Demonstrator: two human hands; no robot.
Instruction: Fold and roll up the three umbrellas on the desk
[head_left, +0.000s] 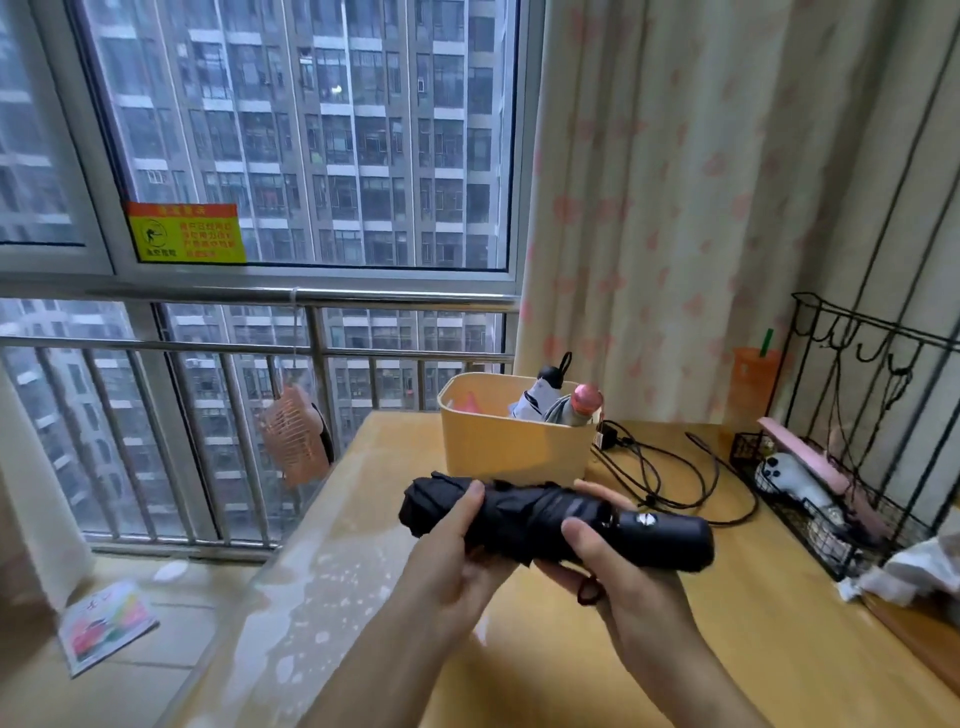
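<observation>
1. Where the floor runs under the window at far left, a colourful printed booklet (106, 626) lies flat on the tiles.
2. A peach-coloured mesh pouch (293, 441) hangs from the steel railing, just beyond the desk's left edge.
3. The left hand (457, 545) grips the canopy end of a black folding umbrella (550, 519), thumb over the top and fingers curled beneath. The umbrella is held level above the pale wooden desk (727, 649), canopy end left and handle right, its fabric bunched round the shaft.
4. Just behind it, a yellow plastic bin (511, 447) stands on the desk. Two folded umbrellas stand tilted in it, handles up: a white-and-black umbrella (535, 397) with a black handle, and beside it a grey umbrella (576, 405) with a pink handle.
5. The right hand (613, 566) holds the black umbrella where canopy meets handle, thumb on top, fingers wrapped round the far side. A dark red wrist loop (589, 592) dangles below the palm.
6. A black cable (675, 467) lies in loose loops on the desk, right of the bin.
7. An orange cup with a green straw (753, 384) stands against the pink-patterned curtain (727, 182).
8. A black wire rack (841, 493) occupies the desk's right edge; its contents are hard to make out. Crumpled white paper (909, 571) lies near it.
</observation>
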